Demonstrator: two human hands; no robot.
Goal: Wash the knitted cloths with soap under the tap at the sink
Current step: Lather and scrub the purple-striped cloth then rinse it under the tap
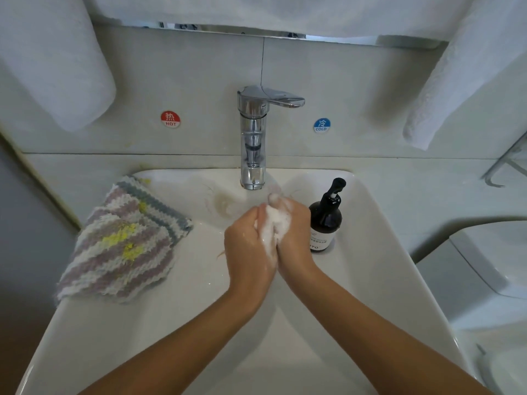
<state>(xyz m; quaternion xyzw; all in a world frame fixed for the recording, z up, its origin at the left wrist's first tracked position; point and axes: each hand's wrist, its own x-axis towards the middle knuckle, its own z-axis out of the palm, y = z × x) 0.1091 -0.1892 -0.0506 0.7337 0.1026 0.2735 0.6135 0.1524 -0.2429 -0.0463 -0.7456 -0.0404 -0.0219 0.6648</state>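
Over the middle of the white sink (379, 240), my left hand (245, 243) and my right hand (298, 220) press together around a small white, foam-covered cloth (273, 225). Its top pokes out above my fingers, just below and right of the chrome tap (252, 138). The foam hides the cloth's knit. No water stream is clearly visible. A stack of striped knitted cloths (122, 243) in pink, white, grey and yellow lies on the sink's left rim. A dark soap pump bottle (325, 220) stands on the right rim, close to my right hand.
Round HOT (170, 119) and COLD (322, 125) stickers sit on the wall either side of the tap. White towels hang at upper left (57, 61) and upper right (456, 81). A white toilet (490, 269) is to the right of the sink.
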